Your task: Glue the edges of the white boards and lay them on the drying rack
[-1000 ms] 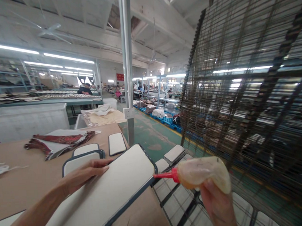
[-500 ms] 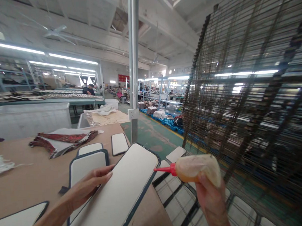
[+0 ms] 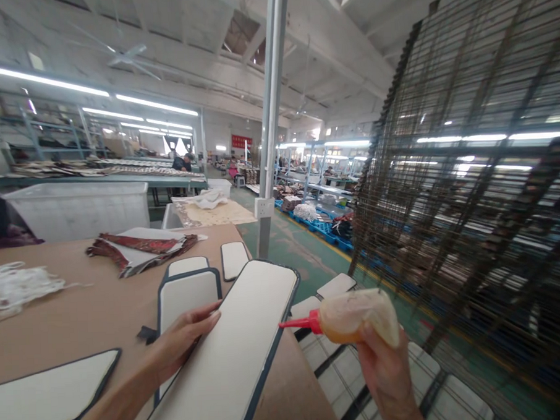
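Note:
A long white panel with dark blue edging (image 3: 230, 348) is tilted up in front of me. My left hand (image 3: 188, 338) grips its left edge, thumb on the white face and the other fingers partly hidden. In my right hand (image 3: 386, 366) is a squeeze bottle (image 3: 359, 317) of amber liquid, held sideways. Its red nozzle (image 3: 298, 322) points left, and the tip is at the panel's right edge; whether it touches is unclear. Behind the panel, similar edged panels (image 3: 188, 294) lie on the brown table (image 3: 127, 316).
Another edged panel (image 3: 56, 393) lies at the lower left. White cords (image 3: 18, 286) and patterned red fabric (image 3: 142, 247) are on the table. A metal post (image 3: 271, 111) stands beyond it. To the right, a wire rack (image 3: 463, 165) leans, with panels on wire mesh below. A person (image 3: 182, 163) is far back.
The nozzle tip has moved down along the panel's right edge, nearer to me. The whole view has shifted, so the background and table items appear further right. Both hands keep their holds.

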Demonstrator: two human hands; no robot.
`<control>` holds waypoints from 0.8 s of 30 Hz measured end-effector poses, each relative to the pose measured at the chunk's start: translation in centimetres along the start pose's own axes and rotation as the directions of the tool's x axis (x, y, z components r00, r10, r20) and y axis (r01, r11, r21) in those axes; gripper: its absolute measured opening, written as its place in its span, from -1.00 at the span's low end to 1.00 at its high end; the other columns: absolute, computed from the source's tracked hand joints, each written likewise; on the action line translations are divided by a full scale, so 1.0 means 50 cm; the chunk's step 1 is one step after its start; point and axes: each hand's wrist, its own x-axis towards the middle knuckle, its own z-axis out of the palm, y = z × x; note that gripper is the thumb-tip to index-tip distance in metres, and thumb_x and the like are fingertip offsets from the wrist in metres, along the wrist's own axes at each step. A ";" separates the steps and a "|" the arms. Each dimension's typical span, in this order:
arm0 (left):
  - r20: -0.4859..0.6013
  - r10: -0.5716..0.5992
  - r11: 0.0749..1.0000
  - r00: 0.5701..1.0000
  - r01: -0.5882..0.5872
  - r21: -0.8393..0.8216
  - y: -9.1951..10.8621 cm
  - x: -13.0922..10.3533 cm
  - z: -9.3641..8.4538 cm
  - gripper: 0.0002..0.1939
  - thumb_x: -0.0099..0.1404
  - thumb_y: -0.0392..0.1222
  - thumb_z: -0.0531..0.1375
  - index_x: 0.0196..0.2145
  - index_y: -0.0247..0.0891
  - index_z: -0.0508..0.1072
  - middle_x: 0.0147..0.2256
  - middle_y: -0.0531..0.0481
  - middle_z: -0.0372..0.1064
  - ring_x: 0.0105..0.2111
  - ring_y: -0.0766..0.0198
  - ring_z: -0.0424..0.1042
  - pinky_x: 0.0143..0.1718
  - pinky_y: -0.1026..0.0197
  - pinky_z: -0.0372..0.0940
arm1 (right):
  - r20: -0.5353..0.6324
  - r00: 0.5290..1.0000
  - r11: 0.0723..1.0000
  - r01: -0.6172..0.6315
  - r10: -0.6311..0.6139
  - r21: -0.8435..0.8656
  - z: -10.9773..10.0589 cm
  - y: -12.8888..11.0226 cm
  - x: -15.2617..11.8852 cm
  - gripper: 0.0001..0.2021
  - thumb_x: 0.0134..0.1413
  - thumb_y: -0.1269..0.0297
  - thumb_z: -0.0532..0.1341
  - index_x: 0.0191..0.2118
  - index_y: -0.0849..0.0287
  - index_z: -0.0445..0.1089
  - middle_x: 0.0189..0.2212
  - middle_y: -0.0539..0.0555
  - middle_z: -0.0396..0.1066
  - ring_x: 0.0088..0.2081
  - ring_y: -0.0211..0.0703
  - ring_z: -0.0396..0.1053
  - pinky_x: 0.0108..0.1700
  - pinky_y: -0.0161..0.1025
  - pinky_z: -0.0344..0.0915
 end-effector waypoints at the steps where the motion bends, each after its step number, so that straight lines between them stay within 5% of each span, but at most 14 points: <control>1: -0.005 0.002 1.000 1.000 -0.002 -0.012 0.001 -0.002 -0.003 -0.27 -0.12 -0.05 0.46 0.03 -0.30 0.46 -0.31 -0.12 0.60 -0.40 0.16 0.55 -0.42 0.29 0.41 | 0.009 1.000 1.000 -0.018 0.018 0.001 0.003 0.004 -0.003 -0.60 -0.31 0.30 0.50 -0.21 0.12 0.52 -0.32 0.06 0.56 -0.28 -0.08 0.52 -0.21 -0.29 0.47; 13: -0.085 0.003 0.998 0.996 -0.009 -0.065 0.006 -0.016 -0.049 -0.44 0.10 -0.26 0.32 0.07 -0.38 0.39 -0.33 -0.16 0.59 -0.45 0.15 0.54 -0.47 0.24 0.43 | 0.110 0.988 0.994 -0.110 0.108 0.011 0.049 0.040 -0.042 -0.60 -0.26 0.25 0.48 -0.18 0.03 0.51 -0.32 0.01 0.56 -0.28 -0.06 0.52 -0.23 -0.23 0.48; 24: -0.039 0.059 0.996 0.998 -0.061 -0.064 0.016 -0.016 -0.087 -0.40 -0.05 -0.12 0.43 -0.03 -0.34 0.47 -0.36 -0.11 0.60 -0.47 0.17 0.55 -0.47 0.26 0.44 | 0.099 0.979 0.984 -0.179 0.177 0.004 0.089 0.039 -0.070 -0.62 -0.34 0.24 0.50 -0.25 0.08 0.54 -0.37 0.07 0.56 -0.35 -0.04 0.51 -0.32 -0.22 0.49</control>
